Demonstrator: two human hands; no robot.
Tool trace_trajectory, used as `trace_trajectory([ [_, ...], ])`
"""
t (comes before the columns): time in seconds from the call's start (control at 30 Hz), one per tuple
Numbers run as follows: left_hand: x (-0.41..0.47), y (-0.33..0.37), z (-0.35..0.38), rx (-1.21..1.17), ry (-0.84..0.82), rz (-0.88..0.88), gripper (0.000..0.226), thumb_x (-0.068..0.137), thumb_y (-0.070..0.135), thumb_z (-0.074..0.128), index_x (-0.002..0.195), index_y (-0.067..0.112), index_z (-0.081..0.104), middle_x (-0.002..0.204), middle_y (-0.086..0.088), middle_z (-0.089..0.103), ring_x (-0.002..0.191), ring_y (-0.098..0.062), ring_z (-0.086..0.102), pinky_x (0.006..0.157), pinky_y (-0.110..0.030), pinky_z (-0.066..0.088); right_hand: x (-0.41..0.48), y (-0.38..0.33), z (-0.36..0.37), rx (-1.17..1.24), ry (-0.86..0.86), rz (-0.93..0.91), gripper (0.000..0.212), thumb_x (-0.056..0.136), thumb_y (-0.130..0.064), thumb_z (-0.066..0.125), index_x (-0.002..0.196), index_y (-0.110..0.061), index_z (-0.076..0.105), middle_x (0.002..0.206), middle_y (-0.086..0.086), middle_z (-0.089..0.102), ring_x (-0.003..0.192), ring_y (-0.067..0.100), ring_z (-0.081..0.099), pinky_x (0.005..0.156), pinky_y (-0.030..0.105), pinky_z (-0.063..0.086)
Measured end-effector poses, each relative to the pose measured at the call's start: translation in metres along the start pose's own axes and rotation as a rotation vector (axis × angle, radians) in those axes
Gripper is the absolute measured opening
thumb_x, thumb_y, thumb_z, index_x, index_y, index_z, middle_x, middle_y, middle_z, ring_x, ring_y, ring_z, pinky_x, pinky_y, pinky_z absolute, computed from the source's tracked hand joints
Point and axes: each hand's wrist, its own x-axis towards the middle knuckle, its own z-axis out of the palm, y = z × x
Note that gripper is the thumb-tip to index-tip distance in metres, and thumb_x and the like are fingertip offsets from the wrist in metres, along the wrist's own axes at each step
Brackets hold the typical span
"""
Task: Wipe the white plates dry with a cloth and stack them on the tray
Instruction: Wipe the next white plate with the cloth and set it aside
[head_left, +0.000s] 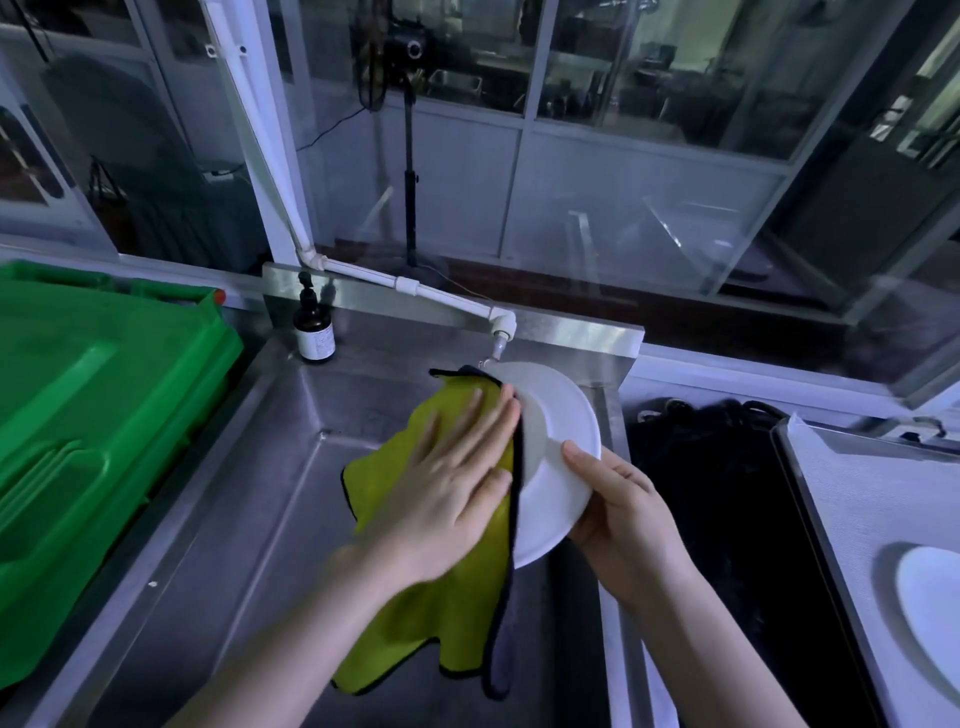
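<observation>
Left fingers (483, 418) lie straight and close together, pressing the cloth (431, 623) flat against the plate (558, 415). The left hand (457, 483) is blurred, so we read it, with caution, as mid-wipe. The right thumb (582, 457) lies on the plate's face and the fingers curl behind the rim. The right hand (623, 519) thus grips the plate on edge, tilted, over the sink (249, 519).

We judge the plate stiff, glazed, slick while wet and breakable, so the rim is the place to hold it. The cloth is soft, and its loose tail hangs limp below the hand.

The tap (501, 332) stands just beside the plate's upper rim and could be knocked. A bottle (313, 332) stands at the sink's back corner, and a crate (104, 415) lies to the left. A dark heap (727, 493) lies between sink and tray (857, 493). The tray already bears a second plate (930, 613).
</observation>
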Motion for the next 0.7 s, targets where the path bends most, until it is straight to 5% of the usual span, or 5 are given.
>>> trace_trajectory([
  [0.2, 0.014, 0.006, -0.002, 0.037, -0.045, 0.079, 0.059, 0.103, 0.046, 0.011, 0.157, 0.027, 0.001, 0.164, 0.016, -0.008, 0.151, -0.007, -0.008, 0.123, -0.049, 0.007, -0.003, 0.016, 0.004, -0.046, 0.009, 0.036, 0.036, 0.077, -0.025, 0.069, 0.103, -0.001, 0.074, 0.102, 0.028, 0.067, 0.087, 0.033, 0.065, 0.073, 0.039, 0.052],
  [0.33, 0.037, -0.015, -0.013, -0.007, 0.004, 0.040, 0.057, 0.101, 0.047, 0.018, 0.156, 0.030, 0.018, 0.163, 0.017, 0.010, 0.151, -0.004, 0.000, 0.123, -0.041, 0.008, -0.006, 0.021, 0.006, -0.073, 0.003, 0.068, 0.040, 0.079, -0.020, 0.069, 0.100, 0.014, 0.063, 0.099, 0.031, 0.057, 0.087, 0.033, 0.053, 0.067, 0.036, 0.046],
  [0.43, 0.038, -0.030, -0.014, -0.064, 0.090, -0.032, 0.055, 0.104, 0.049, 0.024, 0.155, 0.029, 0.024, 0.162, 0.015, 0.018, 0.148, -0.001, 0.013, 0.122, -0.032, 0.015, -0.007, 0.012, 0.004, -0.129, -0.008, 0.028, 0.032, 0.076, -0.020, 0.070, 0.092, 0.007, 0.070, 0.089, 0.031, 0.064, 0.070, 0.033, 0.061, 0.059, 0.035, 0.048],
  [0.6, 0.013, -0.033, -0.004, -0.440, 0.191, -0.293, 0.056, 0.105, 0.020, 0.040, 0.156, 0.024, 0.016, 0.163, 0.015, 0.008, 0.149, 0.001, 0.006, 0.123, -0.034, 0.011, -0.004, -0.010, -0.006, -0.003, 0.008, -0.044, 0.044, 0.076, -0.017, 0.068, 0.110, 0.012, 0.066, 0.109, 0.027, 0.070, 0.095, 0.033, 0.069, 0.082, 0.038, 0.057],
  [0.7, -0.006, -0.007, 0.007, -0.261, 0.253, -0.208, 0.055, 0.103, 0.031, 0.030, 0.155, 0.020, 0.018, 0.164, 0.010, 0.007, 0.151, -0.006, 0.002, 0.124, -0.037, 0.007, -0.002, -0.009, -0.004, 0.035, 0.012, -0.039, 0.037, 0.079, -0.016, 0.066, 0.107, 0.007, 0.068, 0.107, 0.023, 0.072, 0.093, 0.030, 0.071, 0.078, 0.034, 0.060],
])
